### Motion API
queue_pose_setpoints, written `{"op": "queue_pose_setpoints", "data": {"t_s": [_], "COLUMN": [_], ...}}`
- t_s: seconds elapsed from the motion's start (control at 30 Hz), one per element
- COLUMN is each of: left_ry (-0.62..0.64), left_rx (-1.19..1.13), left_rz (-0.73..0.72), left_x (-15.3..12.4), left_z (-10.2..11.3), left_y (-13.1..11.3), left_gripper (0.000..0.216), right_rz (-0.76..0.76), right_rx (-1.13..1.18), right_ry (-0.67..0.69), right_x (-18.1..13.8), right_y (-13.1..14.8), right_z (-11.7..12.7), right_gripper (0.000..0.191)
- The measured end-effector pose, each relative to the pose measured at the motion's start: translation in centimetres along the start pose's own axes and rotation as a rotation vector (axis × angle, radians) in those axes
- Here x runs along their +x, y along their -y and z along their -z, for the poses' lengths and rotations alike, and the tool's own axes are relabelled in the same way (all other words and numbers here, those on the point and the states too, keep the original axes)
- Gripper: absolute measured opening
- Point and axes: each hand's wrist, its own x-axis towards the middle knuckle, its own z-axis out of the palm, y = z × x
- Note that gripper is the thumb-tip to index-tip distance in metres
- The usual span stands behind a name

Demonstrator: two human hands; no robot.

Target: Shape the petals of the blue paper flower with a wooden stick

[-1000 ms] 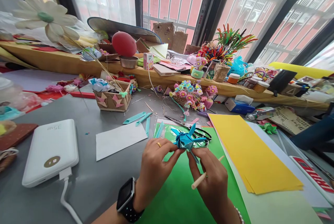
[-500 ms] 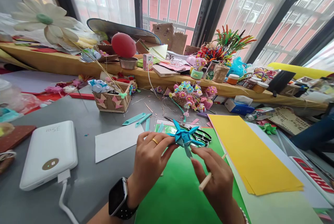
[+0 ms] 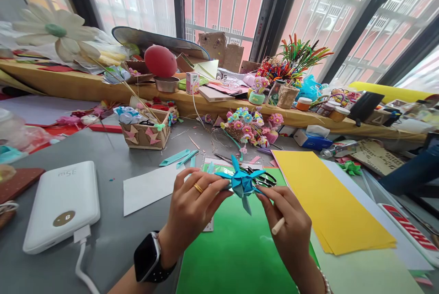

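Above green paper point(image 3: 236, 253), hands pinch blue origami point(image 3: 242, 182).

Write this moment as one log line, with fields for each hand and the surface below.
left hand: pinches blue paper flower | right hand: touches flower, holds wooden stick | below: green sheet
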Motion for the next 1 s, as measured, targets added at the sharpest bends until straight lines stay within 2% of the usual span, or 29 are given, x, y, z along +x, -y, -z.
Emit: {"op": "queue_pose_setpoints", "data": {"t_s": [0.13, 0.23, 0.4, 0.5, 0.63, 0.7, 0.77, 0.87, 1.0], "left_ry": [-0.055, -0.044, 0.004, 0.038, 0.101, 0.107, 0.111, 0.106, 0.07], "left_rx": [-0.058, -0.153, -0.302, -0.393, -0.453, -0.458, -0.486, -0.537, -0.506], "left_rz": [0.197, 0.302, 0.298, 0.319, 0.29, 0.288, 0.3, 0.326, 0.366], "left_x": [-0.1, -0.1, 0.2, 0.5, 0.7, 0.8, 0.8, 0.9, 0.6], "left_z": [-0.2, -0.3, -0.4, -0.2, 0.1, 0.3, 0.4, 0.4, 0.1], "left_y": [0.2, 0.2, -0.1, 0.2, 0.9, 1.1, 1.3, 1.1, 0.4], "left_gripper": [0.019, 0.019, 0.01, 0.008, 0.01, 0.01, 0.01, 0.009, 0.005], "right_rz": [-0.034, -0.02, 0.031, 0.041, -0.085, -0.116, -0.088, -0.032, 0.0], "right_rx": [-0.037, -0.047, -0.019, 0.08, 0.112, 0.073, 0.062, 0.087, 0.099], "right_ry": [-0.062, -0.073, -0.062, 0.01, 0.001, 0.014, 0.097, 0.189, 0.14], "right_x": [0.0, 0.0, -0.1, -0.1, 0.2, 0.3, 0.4, 0.2, -0.1], "right_y": [-0.1, -0.1, 0.3, 0.4, 0.1, -0.2, -0.5, -0.6, -0.5], "right_z": [0.2, 0.1, 0.1, 0.4, 0.9, 0.9, 0.7, 0.3, 0.0], "right_gripper": [0.01, 0.011, 0.014, 0.012, 0.01, 0.018, 0.026, 0.022, 0.015]}}
